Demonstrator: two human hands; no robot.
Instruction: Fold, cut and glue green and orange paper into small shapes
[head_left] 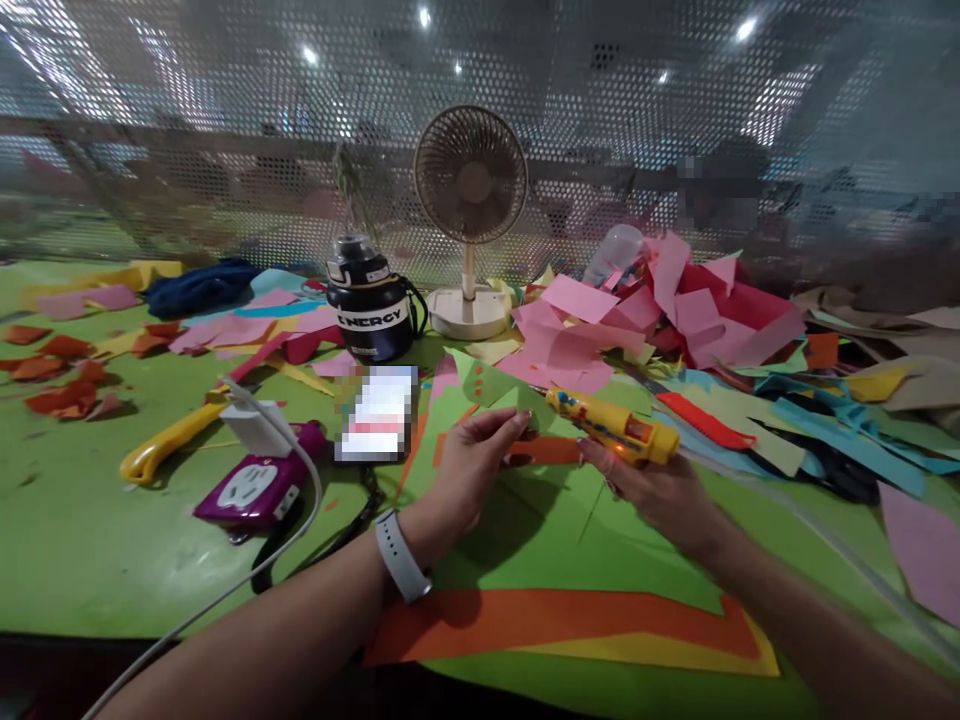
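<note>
Right hand's grip is closed around a yellow glue gun, palm beneath the body, its nozzle aimed leftward at the other fingertips. Left hand's grip is narrow, thumb and forefinger pinching a green paper piece just beside the nozzle. Both forearms reach in from the bottom corners, the left wearing a pale wristband. Under the hands lie an orange strip and a large green sheet, with an orange sheet below it. Left of the hands, a phone and a purple power strip crowd the surface, a white cable crossing it. Beyond stand a dark bottle and a fan; pink scraps heap at right, a red-handled tool nearer.
</note>
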